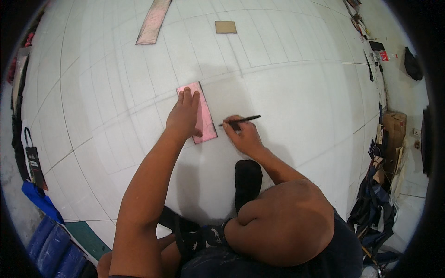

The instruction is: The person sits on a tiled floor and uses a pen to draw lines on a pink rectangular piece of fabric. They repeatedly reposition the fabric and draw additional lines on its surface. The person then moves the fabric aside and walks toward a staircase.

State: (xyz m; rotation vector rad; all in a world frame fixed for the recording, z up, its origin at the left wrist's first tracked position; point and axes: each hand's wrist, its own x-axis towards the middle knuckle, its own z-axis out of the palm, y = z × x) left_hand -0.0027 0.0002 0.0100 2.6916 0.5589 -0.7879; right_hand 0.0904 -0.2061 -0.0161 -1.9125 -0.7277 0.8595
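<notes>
A: Left hand [184, 116]?
B: Flat, fingers spread narrow, pressing the pink rectangular template [200, 113] onto the white sheet [287, 88].
A: Right hand [244, 135]?
B: Closed round a black pen [241, 120] at the template's 3 o'clock edge, tip near it.
A: Elsewhere?
B: Long pink strip [153, 22] at 11 o'clock, brown card square [225, 27] at 12.

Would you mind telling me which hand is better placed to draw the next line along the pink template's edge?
The right hand: it already grips the black pen, whose tip sits just beside the pink template. The left hand lies flat on the template, pinning it to the white sheet.
</notes>
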